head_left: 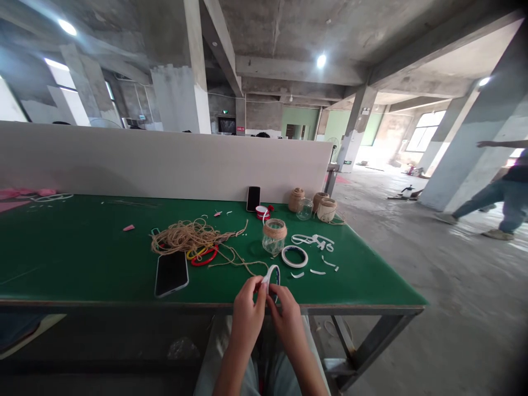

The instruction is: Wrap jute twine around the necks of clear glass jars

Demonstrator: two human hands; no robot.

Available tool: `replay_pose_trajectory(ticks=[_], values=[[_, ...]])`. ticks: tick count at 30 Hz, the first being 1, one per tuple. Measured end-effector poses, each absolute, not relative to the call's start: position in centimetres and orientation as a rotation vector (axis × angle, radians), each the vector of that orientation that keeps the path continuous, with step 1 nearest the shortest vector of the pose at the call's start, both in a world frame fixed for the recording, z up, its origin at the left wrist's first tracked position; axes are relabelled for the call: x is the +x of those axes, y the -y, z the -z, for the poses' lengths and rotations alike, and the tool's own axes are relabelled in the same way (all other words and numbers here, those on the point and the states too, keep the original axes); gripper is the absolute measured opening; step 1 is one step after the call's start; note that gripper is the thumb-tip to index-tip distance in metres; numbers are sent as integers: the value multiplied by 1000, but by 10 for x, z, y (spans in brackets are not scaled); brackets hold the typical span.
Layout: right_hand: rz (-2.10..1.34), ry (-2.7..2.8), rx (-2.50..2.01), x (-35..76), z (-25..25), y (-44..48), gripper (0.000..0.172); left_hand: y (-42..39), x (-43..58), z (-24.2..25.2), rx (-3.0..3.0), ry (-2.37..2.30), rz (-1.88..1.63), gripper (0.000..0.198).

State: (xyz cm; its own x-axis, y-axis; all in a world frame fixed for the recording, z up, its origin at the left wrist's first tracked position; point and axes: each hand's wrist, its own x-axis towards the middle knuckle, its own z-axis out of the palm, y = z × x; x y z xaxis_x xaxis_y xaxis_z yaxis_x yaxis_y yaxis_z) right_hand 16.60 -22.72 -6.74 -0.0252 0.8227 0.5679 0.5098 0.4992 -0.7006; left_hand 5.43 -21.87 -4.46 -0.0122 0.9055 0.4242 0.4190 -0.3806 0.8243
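While left hand (246, 318) and right hand (289, 320) fingers pinch tape roll (270, 273) | jar (274, 237), second roll (294, 256) just beyond | phone (171, 273), twine (185, 236) leftward

The left hand (246, 314) and right hand (289, 320) pinch together.

Green table (82, 247), tangled twine (190, 236), black phone (171, 273), twine-wrapped jar (274, 236), tape roll (294, 256), twine spools (325, 209)
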Motion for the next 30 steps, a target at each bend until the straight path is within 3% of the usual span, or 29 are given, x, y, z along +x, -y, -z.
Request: replay_pose_trajectory(ticks=[12, 19, 26, 30], values=[[-162, 1764, -1379, 156, 80, 224, 10, 216, 66, 48, 1758, -1604, -1374, 21], [-135, 1864, -1240, 157, 90, 225, 39, 203, 58, 54, 1718, -1562, -1460, 21], [-163, 1534, -1200, 167, 71, 236, 16, 195, 65, 53, 1726, -1521, -1438, 19], [-383, 1354, -1179, 171, 68, 233, 24, 192, 69, 51, 1716, -1469, -1439, 22]])
